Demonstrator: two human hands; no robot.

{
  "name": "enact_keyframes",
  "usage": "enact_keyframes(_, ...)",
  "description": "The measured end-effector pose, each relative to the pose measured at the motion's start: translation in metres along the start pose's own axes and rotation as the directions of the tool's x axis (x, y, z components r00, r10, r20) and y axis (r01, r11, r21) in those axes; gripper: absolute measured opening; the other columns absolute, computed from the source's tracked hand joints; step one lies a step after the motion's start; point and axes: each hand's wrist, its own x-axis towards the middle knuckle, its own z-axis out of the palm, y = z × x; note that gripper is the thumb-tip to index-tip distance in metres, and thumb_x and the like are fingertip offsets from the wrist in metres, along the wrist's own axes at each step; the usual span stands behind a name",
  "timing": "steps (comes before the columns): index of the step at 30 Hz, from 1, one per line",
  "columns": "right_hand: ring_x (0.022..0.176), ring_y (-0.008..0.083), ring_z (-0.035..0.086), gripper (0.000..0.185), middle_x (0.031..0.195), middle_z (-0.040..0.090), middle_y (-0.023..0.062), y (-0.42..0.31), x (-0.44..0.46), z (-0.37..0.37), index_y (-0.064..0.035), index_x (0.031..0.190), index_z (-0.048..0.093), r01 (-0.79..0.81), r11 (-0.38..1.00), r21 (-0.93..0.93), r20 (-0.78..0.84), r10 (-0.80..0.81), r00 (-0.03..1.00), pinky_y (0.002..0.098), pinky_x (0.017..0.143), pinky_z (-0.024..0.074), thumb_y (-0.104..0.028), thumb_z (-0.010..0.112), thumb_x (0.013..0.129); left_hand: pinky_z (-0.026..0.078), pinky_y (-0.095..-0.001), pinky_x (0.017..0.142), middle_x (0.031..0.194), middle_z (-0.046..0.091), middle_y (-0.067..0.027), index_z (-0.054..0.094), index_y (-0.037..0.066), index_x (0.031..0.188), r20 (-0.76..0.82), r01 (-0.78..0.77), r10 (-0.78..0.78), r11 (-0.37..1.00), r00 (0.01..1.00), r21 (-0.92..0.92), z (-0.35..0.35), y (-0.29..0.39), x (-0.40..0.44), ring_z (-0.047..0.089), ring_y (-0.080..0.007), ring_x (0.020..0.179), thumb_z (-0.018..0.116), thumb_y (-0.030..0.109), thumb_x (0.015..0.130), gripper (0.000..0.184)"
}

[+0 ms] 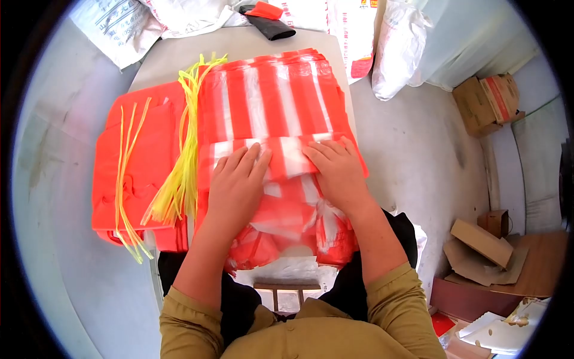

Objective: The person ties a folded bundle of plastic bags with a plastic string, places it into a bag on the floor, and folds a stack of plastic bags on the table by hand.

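A stack of red-and-white striped plastic bags (269, 96) lies on the table before me, its near part folded over in a band. My left hand (238, 179) rests flat on the left of that fold, fingers stretched toward the far side. On the right of the same fold lies my right hand (336, 170), fingers spread and palm down. Crumpled bag ends (287, 224) hang toward my lap below the hands. Left of the stack runs a bundle of yellow plastic strips (186, 149). Beside it sits a pile of folded red bags (146, 143) with a few loose yellow strips (124, 179) across it.
White printed sacks (185, 15) stand along the far table edge, near a black and red roll (270, 25). A white sack (399, 51) is at the far right. Cardboard boxes (487, 102) and an opened carton (478, 257) lie on the right.
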Motion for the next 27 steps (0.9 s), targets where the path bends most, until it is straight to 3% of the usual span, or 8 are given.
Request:
enact_keyframes(4,0.121,0.029,0.065,0.039,0.123,0.072,0.0093,-0.011,-0.004,-0.012,-0.0091,0.124,0.07,0.016,0.999,0.034,0.041,-0.018,0.999,0.0515,0.114,0.041,-0.004,0.066,0.085,0.051,-0.0466,0.1,0.133,0.069,-0.0127,0.067,0.007,0.129,-0.066,-0.023,0.025,0.999,0.998,0.03,0.006,-0.004,0.004,0.064,-0.0325,0.123,0.069,0.005,0.081,0.048)
enact_keyframes(7,0.119,0.0295,0.066,0.041,0.124,0.072,0.0101,0.011,-0.011,-0.016,-0.0075,0.126,0.069,-0.04,0.998,0.057,-0.031,0.041,0.999,0.0481,0.11,0.0454,-0.004,0.067,0.085,0.053,-0.0468,0.096,0.126,0.072,-0.013,0.069,0.007,0.125,-0.089,-0.052,0.056,0.997,0.994,0.049,0.008,-0.006,0.003,0.068,-0.0321,0.116,0.066,0.008,0.085,0.04)
enact_keyframes(10,0.117,0.0317,0.067,0.039,0.123,0.072,0.0122,0.034,-0.028,-0.025,-0.0052,0.126,0.067,-0.271,0.963,0.008,-0.016,0.271,0.962,0.0449,0.105,0.05,-0.004,0.066,0.087,0.053,-0.0458,0.097,0.128,0.072,-0.012,0.07,0.009,0.124,-0.072,-0.037,0.04,0.998,0.997,0.046,0.008,-0.001,0.004,0.068,-0.0309,0.118,0.068,0.006,0.082,0.043)
enact_keyframes(13,0.109,0.0283,0.069,0.032,0.119,0.073,0.0125,0.037,-0.034,-0.042,-0.004,0.126,0.067,-0.478,0.878,0.04,-0.031,0.479,0.877,0.0394,0.096,0.054,-0.005,0.063,0.094,0.053,-0.0451,0.096,0.129,0.071,-0.0127,0.07,0.01,0.126,-0.069,-0.042,0.046,0.997,0.997,0.063,0.01,0.002,0.005,0.067,-0.0309,0.117,0.067,0.007,0.083,0.043)
enact_keyframes(16,0.096,0.022,0.068,0.028,0.109,0.073,0.01,0.049,-0.04,-0.045,-0.004,0.127,0.067,-0.453,0.84,0.298,-0.081,0.495,0.865,0.0348,0.088,0.0543,-0.01,0.059,0.101,0.052,-0.0438,0.094,0.129,0.07,-0.0143,0.069,0.01,0.126,-0.069,-0.064,0.071,0.994,0.995,0.091,0.007,0.008,0.008,0.066,-0.0309,0.115,0.066,0.009,0.085,0.042)
enact_keyframes(19,0.088,0.0174,0.065,0.029,0.098,0.072,0.0074,0.045,-0.04,-0.044,-0.0022,0.129,0.065,-0.576,0.664,0.477,0.091,0.614,0.784,0.0316,0.082,0.0529,-0.013,0.059,0.102,0.051,-0.0437,0.094,0.131,0.07,-0.0135,0.069,0.01,0.128,-0.066,-0.062,0.068,0.993,0.995,0.098,0.009,0.008,0.005,0.065,-0.0308,0.116,0.067,0.008,0.083,0.045)
enact_keyframes(27,0.085,0.0183,0.065,0.038,0.094,0.071,0.0079,0.032,-0.032,-0.041,-0.0026,0.135,0.063,-0.624,0.665,0.41,0.225,0.59,0.776,0.0328,0.081,0.0526,-0.018,0.065,0.1,0.048,-0.0496,0.106,0.142,0.062,-0.015,0.065,0.008,0.132,0.035,-0.064,0.063,0.998,0.997,0.026,0.003,0.015,0.002,0.059,-0.0323,0.13,0.081,0.013,0.073,0.061)
